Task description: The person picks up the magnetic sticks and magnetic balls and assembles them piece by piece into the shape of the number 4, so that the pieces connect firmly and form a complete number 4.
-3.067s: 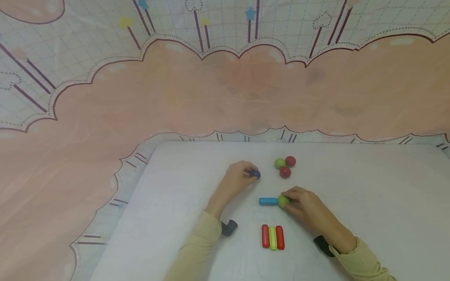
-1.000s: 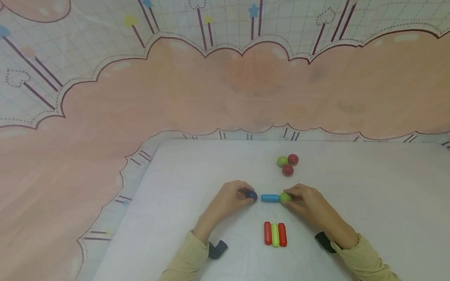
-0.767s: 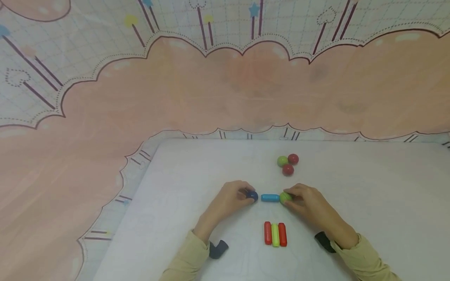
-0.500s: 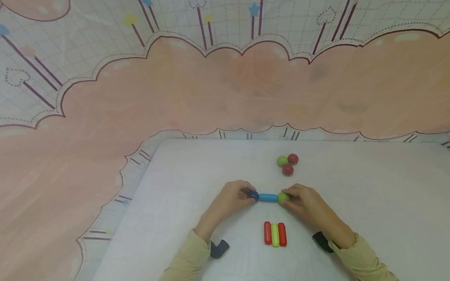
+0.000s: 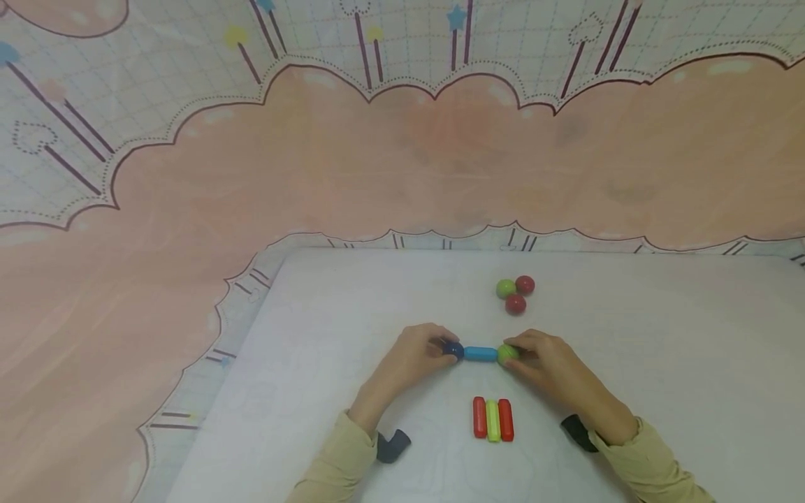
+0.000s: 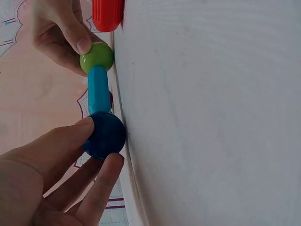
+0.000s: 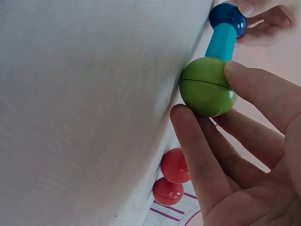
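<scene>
A light blue rod (image 5: 481, 354) lies crosswise on the white table, with a dark blue ball (image 6: 107, 135) touching its left end and a green ball (image 7: 207, 87) at its right end. My left hand (image 5: 411, 360) pinches the dark blue ball between thumb and fingers. The green ball is pinched by my right hand (image 5: 553, 367). In both wrist views the three pieces form one straight line. How the balls join the rod inside cannot be seen.
Beyond the hands sit another green ball (image 5: 506, 288) and two red balls (image 5: 516, 304) in a cluster. Nearer me, a yellow-green rod (image 5: 493, 420) lies between two red rods (image 5: 480, 417). A patterned cloth (image 5: 402, 168) hangs behind the white table (image 5: 692, 349).
My left hand has brought the dark blue ball nearer and then against the rod's left end, closing the gap. The right hand has kept hold of the green ball, shifting slightly left.
</scene>
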Demonstrator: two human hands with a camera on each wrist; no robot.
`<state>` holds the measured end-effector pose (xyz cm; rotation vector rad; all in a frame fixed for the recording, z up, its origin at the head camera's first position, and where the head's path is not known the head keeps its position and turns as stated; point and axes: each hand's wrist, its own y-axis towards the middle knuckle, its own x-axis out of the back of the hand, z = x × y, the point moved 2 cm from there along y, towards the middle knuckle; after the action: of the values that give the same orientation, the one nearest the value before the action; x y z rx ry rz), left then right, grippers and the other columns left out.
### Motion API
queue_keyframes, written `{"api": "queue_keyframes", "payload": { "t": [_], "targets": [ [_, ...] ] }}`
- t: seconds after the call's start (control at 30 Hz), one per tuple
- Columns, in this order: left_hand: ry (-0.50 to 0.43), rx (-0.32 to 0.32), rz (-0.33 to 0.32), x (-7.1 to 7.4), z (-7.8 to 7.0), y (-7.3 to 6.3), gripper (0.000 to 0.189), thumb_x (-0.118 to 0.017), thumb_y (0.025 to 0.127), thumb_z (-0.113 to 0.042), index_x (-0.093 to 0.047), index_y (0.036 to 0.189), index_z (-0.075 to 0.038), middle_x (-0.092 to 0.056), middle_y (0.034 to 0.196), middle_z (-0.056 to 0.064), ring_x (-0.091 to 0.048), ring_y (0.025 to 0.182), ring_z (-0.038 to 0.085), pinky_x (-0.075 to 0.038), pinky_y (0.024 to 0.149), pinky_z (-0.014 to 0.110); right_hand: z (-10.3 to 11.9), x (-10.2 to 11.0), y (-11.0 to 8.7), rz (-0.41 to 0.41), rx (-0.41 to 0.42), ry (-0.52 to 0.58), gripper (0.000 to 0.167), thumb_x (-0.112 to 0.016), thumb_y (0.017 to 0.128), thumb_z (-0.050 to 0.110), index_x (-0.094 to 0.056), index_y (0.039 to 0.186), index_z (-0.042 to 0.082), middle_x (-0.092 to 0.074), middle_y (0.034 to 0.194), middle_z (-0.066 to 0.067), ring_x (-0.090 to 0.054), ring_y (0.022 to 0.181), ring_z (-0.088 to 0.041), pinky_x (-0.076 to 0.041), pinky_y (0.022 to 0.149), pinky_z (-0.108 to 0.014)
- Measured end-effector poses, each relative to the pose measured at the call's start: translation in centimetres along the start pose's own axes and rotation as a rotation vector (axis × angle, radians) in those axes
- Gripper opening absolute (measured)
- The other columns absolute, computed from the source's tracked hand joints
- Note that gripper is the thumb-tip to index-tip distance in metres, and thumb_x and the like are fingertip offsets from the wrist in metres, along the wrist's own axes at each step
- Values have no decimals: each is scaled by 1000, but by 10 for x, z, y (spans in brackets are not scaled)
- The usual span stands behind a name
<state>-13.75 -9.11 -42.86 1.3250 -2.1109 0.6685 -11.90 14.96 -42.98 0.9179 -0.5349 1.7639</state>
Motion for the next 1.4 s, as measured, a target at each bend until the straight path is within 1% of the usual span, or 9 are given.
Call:
{"api": "queue_keyframes", "payload": {
  "t": [0.27, 0.53, 0.87, 1.03, 1.2, 1.4],
  "targets": [
    [-2, -16, -12, 0, 0, 0, 31, -76, 87, -17, -71, 118, -14, -71, 113, 1, -67, 103, 17, -56, 89, 31, 2, -1, 0, -9, 3, -25, 31, -79, 84, 13, -71, 112, 2, -71, 101, -4, -64, 89, -17, -59, 83, -40],
    [-6, -5, -32, 0, 2, -1, 31, -77, 87, -15, -71, 117, -12, -71, 113, 4, -69, 102, 19, -57, 88, 32, 5, 0, -1, -15, 29, -70, 31, -79, 83, 14, -70, 111, 3, -68, 97, -1, -63, 89, -16, -59, 83, -40],
    [-13, -3, -40, -1, 3, -1, 32, -77, 86, -15, -71, 117, -10, -71, 112, 4, -69, 100, 19, -57, 87, 31, 19, 8, -4, -41, 45, -122, 36, -82, 81, 15, -71, 113, 4, -69, 106, -7, -67, 97, -25, -58, 85, -43],
    [-24, 2, -43, -2, 4, -1, 32, -77, 87, -16, -70, 118, -10, -71, 111, 4, -69, 100, 19, -57, 87, 31, 25, 9, -4, -20, 55, -129, 36, -84, 79, 15, -71, 111, 5, -69, 104, -5, -65, 98, -23, -58, 87, -43],
    [-34, 3, -46, -2, 4, -1, 32, -76, 87, -16, -70, 117, -10, -72, 110, 4, -69, 99, 18, -57, 86, 31, 28, 6, -5, -4, 60, -136, 36, -85, 78, 16, -71, 110, 7, -68, 103, -2, -62, 98, -20, -58, 88, -40],
    [-30, -1, -55, -3, 6, -1, 32, -76, 87, -17, -70, 117, -10, -72, 110, 4, -69, 99, 18, -57, 86, 30, 34, 3, -6, 40, 55, -110, 36, -84, 79, 17, -71, 111, 7, -67, 104, -2, -61, 98, -19, -57, 89, -40]
  ]
}}
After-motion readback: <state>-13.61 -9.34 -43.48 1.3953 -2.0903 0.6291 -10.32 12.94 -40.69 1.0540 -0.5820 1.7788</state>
